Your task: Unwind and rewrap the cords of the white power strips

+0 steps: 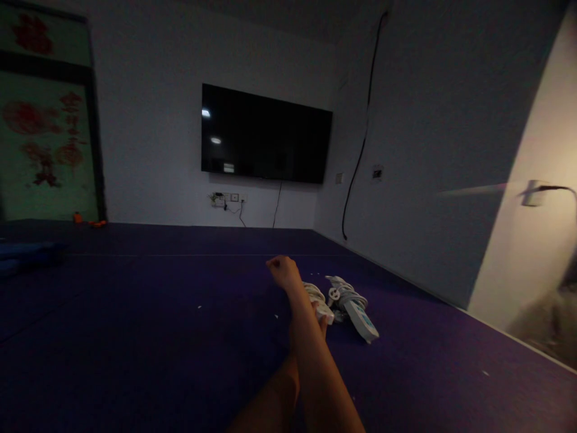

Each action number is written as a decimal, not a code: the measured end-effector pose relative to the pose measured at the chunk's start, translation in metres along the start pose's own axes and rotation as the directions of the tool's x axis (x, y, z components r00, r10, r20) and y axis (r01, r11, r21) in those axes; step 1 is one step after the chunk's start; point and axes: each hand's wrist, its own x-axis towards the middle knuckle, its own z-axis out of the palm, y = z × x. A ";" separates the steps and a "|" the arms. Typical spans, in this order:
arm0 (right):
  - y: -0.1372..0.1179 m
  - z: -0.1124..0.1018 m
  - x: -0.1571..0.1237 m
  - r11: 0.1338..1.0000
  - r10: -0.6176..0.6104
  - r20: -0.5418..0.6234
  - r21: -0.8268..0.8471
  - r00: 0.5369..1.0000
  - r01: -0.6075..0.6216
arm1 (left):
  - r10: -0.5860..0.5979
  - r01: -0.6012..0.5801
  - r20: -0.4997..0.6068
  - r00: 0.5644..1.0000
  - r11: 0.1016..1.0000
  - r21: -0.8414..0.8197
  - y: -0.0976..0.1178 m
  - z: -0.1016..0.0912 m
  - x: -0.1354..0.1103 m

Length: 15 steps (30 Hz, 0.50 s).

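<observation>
Strip grasped by left fingers; right fingers: hold cannot be told; cord could be snagged by adjacent plug.

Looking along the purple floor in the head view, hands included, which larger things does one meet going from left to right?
Blue item, orange items, right hand, left hand with white power strip, second power strip with bundled cord.
</observation>
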 end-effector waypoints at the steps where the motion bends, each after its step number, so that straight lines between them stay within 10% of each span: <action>1: 0.000 0.000 0.000 1.000 -0.001 0.001 -0.001 1.000 0.001 | 0.052 -0.052 0.015 0.999 0.998 0.024 0.000 0.000 -0.002; 15: 0.006 0.002 0.002 1.000 0.010 0.003 0.002 1.000 -0.010 | 0.296 -0.322 0.244 0.924 0.944 0.071 0.015 -0.012 -0.016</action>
